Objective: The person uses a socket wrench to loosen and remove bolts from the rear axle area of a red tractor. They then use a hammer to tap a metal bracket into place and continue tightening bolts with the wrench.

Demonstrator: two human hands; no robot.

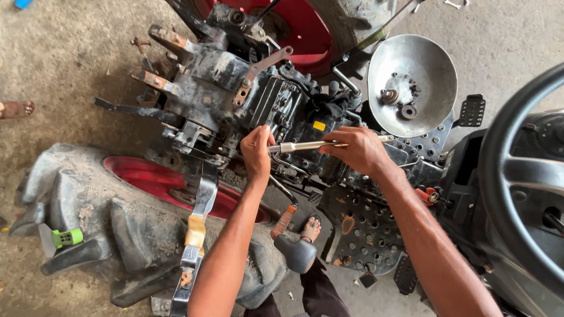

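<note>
While gripped at both ends, ratchet wrench (305,145) lying nearly level, long axis running left to right across the scene, chrome handle tipping very slightly upward toward the right, head end pointing left. Left hand (257,154) curled closed over the left end of the tool, thumb on top, knuckles pressed against the greasy black housing (235,100) of the stripped tractor. Right hand (358,149) wrapped shut around the handle further right, a short bright stub of shaft poking out beyond the fingers toward the steel bowl (432,64). Tool sitting right at the middle of the machine, just near of the ribbed black block, between the two red wheel rims. Bowl resting at far right, tilted, holding a few small dark washers and nuts (399,103). Big lugged tyre (88,205) lying at near left, red rim (141,170) inside it. Perforated footplate (364,229) at near right beneath the right forearm. Black knob lever (295,252) just near of the hands, orange grip (284,221) beside it, a sandalled foot (311,229) peeking out next to that. Steering wheel (517,176) curving along the right edge. Another person's sandalled foot (16,109) on the concrete floor (70,53) at far left
</note>
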